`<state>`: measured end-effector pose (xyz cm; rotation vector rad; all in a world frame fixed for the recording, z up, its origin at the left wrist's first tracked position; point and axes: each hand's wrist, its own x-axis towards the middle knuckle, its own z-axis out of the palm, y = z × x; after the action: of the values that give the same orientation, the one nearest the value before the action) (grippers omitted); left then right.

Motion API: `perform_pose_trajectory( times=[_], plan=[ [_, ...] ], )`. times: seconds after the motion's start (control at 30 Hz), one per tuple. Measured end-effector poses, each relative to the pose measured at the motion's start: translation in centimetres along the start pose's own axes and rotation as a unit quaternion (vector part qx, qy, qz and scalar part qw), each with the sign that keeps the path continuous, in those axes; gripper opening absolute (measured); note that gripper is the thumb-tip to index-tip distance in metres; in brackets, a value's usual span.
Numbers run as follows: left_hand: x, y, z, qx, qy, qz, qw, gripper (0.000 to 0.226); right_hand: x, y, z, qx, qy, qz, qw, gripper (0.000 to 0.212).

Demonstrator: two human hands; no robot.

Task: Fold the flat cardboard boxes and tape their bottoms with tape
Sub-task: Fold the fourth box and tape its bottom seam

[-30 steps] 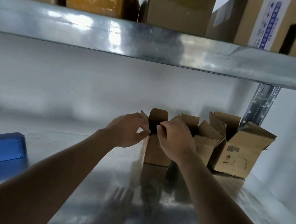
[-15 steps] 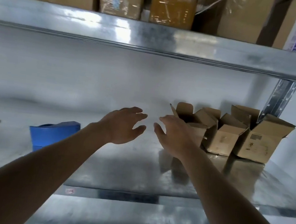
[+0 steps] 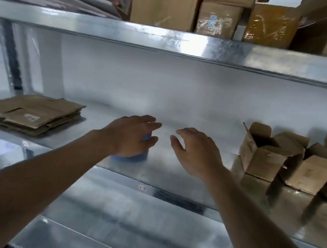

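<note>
Hands moved left off folded boxes (image 3: pixel 267 152); left hand (image 3: pixel 131 135), right hand (image 3: pixel 194 148) empty, fingers loose.

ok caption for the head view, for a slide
Both open hands, left hand and right hand, move left over the blue tape dispenser toward the flat boxes.

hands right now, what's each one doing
Left hand: open, fingers straight, in front of the blue tape dispenser; contact cannot be told.
Right hand: open, fingers relaxed, holding nothing.

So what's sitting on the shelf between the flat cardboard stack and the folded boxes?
In the head view, only the blue tape dispenser, mostly hidden behind the left hand, between the flat stack and the folded boxes; otherwise bare metal.
</note>
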<state>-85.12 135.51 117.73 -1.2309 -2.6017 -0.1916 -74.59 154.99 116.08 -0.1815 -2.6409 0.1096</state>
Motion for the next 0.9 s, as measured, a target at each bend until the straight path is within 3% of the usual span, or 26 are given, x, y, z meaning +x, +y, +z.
perform_pose_trajectory(
  times=[0.2,0.37,0.47,0.63,0.9],
  plan=[
    [-7.2,-4.4,-0.9,0.023,0.005,-0.085,0.996,0.056,0.1,-6.9,2.0,0.057,-0.025,-0.067,0.996,0.046],
    [-12.8,-10.0,-1.7,0.033,0.009,-0.133,0.991,0.074,1.4,-14.1,3.6,0.094,-0.036,-0.105,0.989,0.046],
    [-15.8,-13.7,-3.0,0.022,0.009,-0.154,0.988,0.072,2.5,-19.1,4.6,0.099,-0.052,-0.129,0.985,0.051],
    [-20.0,-21.0,-4.4,0.025,0.024,-0.164,0.986,0.049,5.3,-28.0,7.6,0.097,-0.065,-0.147,0.982,0.046],
    [-22.6,-36.1,-5.1,0.020,-0.002,-0.149,0.989,0.048,10.0,-40.8,13.7,0.126,-0.079,-0.115,0.982,0.040]
  ],
)
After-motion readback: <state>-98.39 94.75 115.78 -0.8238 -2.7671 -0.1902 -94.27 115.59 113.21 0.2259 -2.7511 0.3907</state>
